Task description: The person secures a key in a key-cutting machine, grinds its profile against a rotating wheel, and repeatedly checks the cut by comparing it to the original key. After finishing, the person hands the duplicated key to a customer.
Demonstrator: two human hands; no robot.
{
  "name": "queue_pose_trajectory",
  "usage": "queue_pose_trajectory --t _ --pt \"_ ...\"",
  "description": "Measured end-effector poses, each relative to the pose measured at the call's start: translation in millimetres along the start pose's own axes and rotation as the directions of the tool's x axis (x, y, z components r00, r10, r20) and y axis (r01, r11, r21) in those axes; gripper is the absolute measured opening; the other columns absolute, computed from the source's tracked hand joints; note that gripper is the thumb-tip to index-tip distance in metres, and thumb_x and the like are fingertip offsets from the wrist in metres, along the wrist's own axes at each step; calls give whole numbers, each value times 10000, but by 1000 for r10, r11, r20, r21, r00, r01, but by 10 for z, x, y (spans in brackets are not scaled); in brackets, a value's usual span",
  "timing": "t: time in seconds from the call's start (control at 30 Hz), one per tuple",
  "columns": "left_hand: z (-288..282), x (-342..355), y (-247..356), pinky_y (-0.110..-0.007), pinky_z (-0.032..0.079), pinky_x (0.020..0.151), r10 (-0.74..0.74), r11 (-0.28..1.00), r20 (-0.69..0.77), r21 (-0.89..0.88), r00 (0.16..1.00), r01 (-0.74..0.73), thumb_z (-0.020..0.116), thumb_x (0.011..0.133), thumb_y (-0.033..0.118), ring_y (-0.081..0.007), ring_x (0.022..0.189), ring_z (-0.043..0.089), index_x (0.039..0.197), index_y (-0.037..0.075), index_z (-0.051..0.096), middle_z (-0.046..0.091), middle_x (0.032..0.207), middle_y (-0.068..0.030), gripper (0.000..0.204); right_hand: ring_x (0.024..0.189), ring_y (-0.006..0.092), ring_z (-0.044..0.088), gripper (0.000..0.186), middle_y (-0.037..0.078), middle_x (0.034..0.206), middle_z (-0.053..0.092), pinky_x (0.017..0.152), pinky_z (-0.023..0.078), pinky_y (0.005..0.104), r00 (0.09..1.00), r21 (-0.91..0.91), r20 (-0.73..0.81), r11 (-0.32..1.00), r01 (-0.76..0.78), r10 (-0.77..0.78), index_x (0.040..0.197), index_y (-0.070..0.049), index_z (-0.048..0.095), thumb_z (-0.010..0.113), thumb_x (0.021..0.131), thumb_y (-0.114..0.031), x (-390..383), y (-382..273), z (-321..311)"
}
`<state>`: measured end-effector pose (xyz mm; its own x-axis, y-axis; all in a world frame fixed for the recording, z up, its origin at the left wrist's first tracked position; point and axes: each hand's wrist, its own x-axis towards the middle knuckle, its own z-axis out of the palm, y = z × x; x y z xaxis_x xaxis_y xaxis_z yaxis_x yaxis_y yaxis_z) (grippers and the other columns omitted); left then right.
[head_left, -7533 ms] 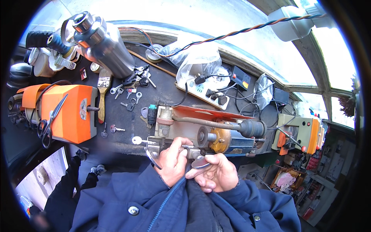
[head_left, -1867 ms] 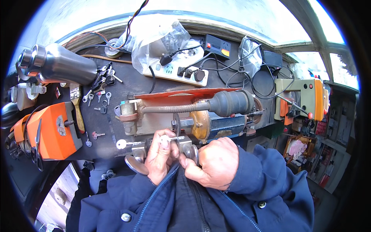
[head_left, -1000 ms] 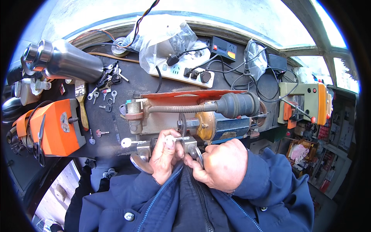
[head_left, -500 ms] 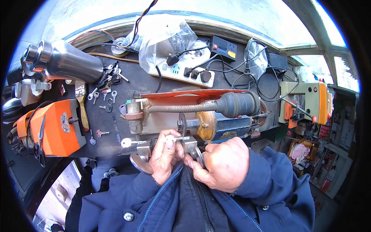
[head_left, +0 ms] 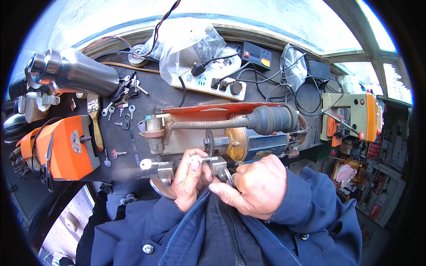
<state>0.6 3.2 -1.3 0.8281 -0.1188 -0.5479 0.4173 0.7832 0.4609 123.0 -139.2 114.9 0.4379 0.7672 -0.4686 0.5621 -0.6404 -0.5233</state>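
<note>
Key (head_left: 199, 159) is pinched in the left hand (head_left: 188, 181), while the right hand (head_left: 260, 186) is clamped on a metal knob (head_left: 228, 177).

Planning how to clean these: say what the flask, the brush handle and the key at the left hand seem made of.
Flask: probably steel, satin, from its grey sheen and bright streaks.
Brush handle: likely wood, from its yellow-brown colour; finish unclear.
Key at the left hand: metal, bright finish, by its silvery shine; alloy unclear.
</note>
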Motion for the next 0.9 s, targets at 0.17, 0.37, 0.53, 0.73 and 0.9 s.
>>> queue_pose_trajectory --t 0.17,0.37,0.53,0.73,0.9 --pt "3 13 -32 -235 433 709 24 1000 -14 -20 1000 -24 491 1073 381 -107 753 522 1280 114 459 529 823 -44 339 455 185 541 491 120 600 646 503 446 346 949 701 208 640 -314 238 715 15 708 524 1005 -337 -2 77 162" --pt "16 -8 -10 -224 433 697 -3 1000 -41 -7 999 2 491 1074 378 -90 750 508 1282 108 459 530 828 -40 342 502 132 475 514 312 1051 709 504 485 309 896 775 431 -551 -309 104 1128 94 613 368 1030 -348 -105 0 635" --pt "25 -8 5 -223 451 698 -2 1000 -33 -12 999 1 461 1081 394 -96 738 525 1321 102 437 540 851 -46 379 520 134 491 527 299 1054 712 500 487 307 939 765 336 -603 -225 76 1122 96 616 364 1049 -361 -158 44 759" --pt "13 -25 17 -229 468 740 13 1000 -10 7 1000 -13 442 1085 399 -112 796 567 1399 93 383 554 881 -55 442 524 126 491 515 285 985 718 475 472 277 936 808 338 -539 -237 95 1074 75 613 370 1066 -378 -120 43 693" --pt "4 -65 9 -281 468 782 16 998 -33 55 999 -15 473 1085 330 -122 787 552 1462 118 304 560 870 -47 465 516 121 476 475 281 913 716 452 444 265 916 809 397 -494 -318 61 1061 53 602 387 1067 -371 -79 53 603"
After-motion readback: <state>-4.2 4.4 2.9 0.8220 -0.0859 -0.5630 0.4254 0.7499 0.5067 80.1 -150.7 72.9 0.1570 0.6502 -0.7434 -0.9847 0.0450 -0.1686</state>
